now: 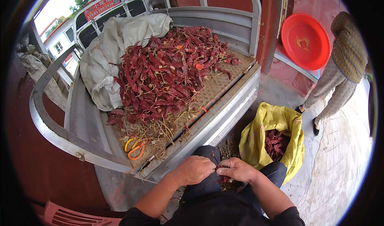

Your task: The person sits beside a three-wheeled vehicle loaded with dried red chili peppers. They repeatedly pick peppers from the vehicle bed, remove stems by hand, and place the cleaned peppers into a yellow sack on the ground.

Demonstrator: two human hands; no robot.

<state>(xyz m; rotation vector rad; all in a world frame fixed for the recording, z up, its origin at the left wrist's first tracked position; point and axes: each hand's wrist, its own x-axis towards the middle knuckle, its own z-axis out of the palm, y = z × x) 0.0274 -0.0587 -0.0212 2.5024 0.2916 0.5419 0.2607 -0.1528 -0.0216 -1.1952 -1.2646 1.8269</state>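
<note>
My left hand (195, 170) and my right hand (237, 170) meet above my lap. Between the right thumb and fingers is a dried red chili pepper (223, 178), mostly covered by that hand. The left fingertips pinch at the chili's end, where the fingers hide what they grip. Ahead, a big heap of dried red chili peppers (168, 73) lies on the truck bed. By my right knee stands an open yellow woven sack (252, 136) with dried chilies (275, 145) inside.
A pale woven sack (105, 52) lies against the heap. Orange-handled scissors (136, 151) rest among loose stems near the metal tailgate (210, 130). A red plastic basin (306, 41) leans at the wall, beside another person (345, 61). A red plastic chair (75, 215) is at lower left.
</note>
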